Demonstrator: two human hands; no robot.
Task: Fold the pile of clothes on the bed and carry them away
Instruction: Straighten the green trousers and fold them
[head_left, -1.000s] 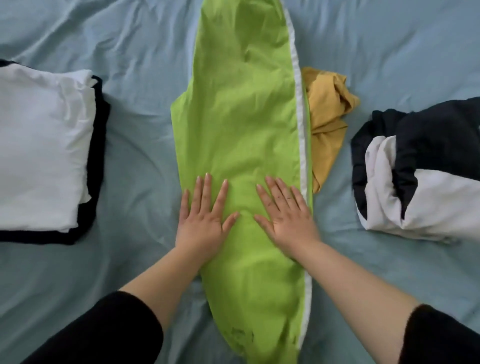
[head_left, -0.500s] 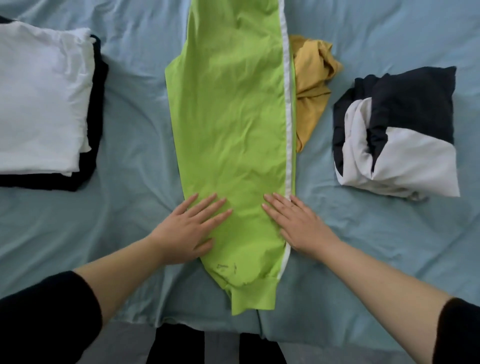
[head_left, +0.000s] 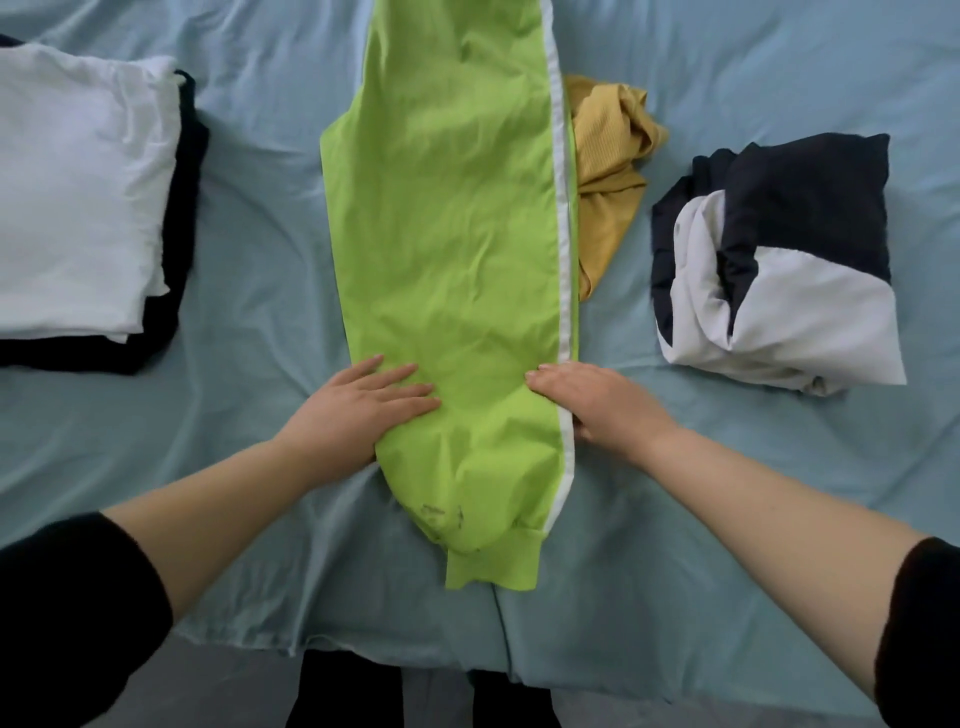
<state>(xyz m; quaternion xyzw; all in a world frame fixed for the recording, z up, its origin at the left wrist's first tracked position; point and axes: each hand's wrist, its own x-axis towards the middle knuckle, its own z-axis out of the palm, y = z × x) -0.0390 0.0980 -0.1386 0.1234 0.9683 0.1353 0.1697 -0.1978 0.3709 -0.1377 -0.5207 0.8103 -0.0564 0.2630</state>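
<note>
as the green trousers (head_left: 452, 260) stretch lengthwise away from the person, the left hand (head_left: 358, 405) presses flat by their near end; the right hand (head_left: 592, 402) meets the striped edge, flat or pinching i cannot tell.

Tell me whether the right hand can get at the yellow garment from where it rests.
Probably yes. The yellow garment lies just beyond the right hand, with bare sheet between; only one edge is hidden under the green trousers.
</note>
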